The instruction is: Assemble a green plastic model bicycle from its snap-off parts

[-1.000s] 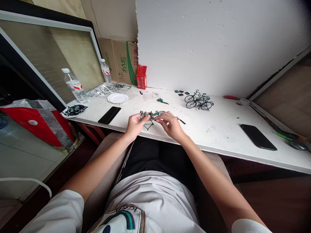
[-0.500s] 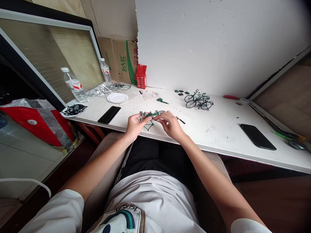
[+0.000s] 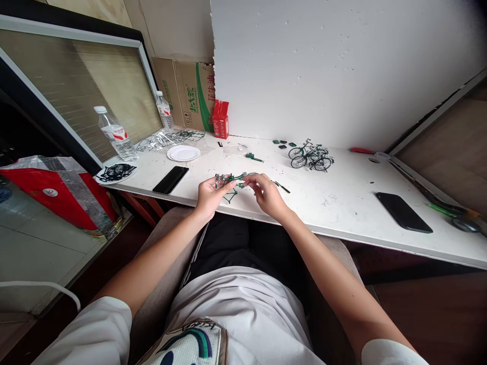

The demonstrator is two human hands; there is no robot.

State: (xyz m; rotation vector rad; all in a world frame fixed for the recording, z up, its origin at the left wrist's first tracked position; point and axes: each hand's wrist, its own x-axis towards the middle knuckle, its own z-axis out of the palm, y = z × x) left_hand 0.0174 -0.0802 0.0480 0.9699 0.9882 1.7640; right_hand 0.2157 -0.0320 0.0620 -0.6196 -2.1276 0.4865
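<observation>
The left hand [image 3: 207, 196] pinches a green model bicycle [image 3: 239, 177], likely light and brittle, best gripped along its frame; the right hand [image 3: 269, 196] curls its fingers nearly closed, hold unclear.

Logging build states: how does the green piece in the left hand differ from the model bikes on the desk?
The green piece is held in the left hand; the model bikes stand on the desk. The bikes show whole spoked wheels; on the green piece no whole wheel shows, though fingers hide part of it. Both have green parts.
</observation>
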